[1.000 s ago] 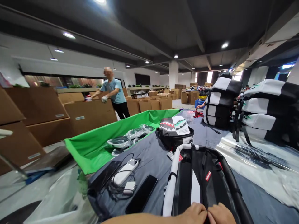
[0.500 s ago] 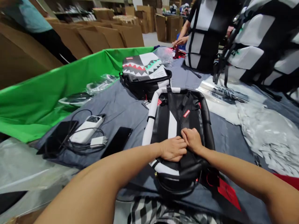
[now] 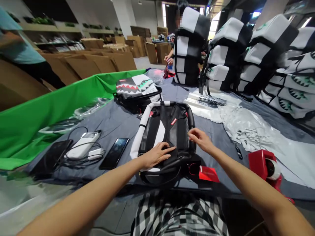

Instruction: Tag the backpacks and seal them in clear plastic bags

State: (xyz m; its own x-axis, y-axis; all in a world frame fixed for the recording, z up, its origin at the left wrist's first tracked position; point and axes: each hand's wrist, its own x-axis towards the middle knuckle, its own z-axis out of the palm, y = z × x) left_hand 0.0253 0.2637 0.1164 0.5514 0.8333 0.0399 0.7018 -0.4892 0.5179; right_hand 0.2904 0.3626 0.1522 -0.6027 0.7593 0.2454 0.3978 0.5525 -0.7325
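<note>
A black-and-white backpack (image 3: 176, 137) lies strap side up on the grey cloth in front of me, with a small red label on one strap. Across its lower part rests my left hand (image 3: 157, 155), fingers spread, index finger stretched along the black panel. At the pack's right rim, my right hand (image 3: 201, 140) has thumb and fingers pinched on the edge. A red tag (image 3: 209, 173) hangs from the lower right side. Just behind lies a second backpack (image 3: 136, 88) with red and green zigzag teeth on its flap.
A black phone (image 3: 114, 153), a white power bank (image 3: 82, 146) and cables lie left. On the right are clear plastic bags (image 3: 246, 123) and a red tape dispenser (image 3: 261, 164). Stacked backpacks (image 3: 218, 67) stand behind, near a co-worker. Green cloth (image 3: 71, 95) edges the left.
My hands have parted: the right moved from the pack's middle to its right rim, while the left opened out on the lower panel. The view has tilted up.
</note>
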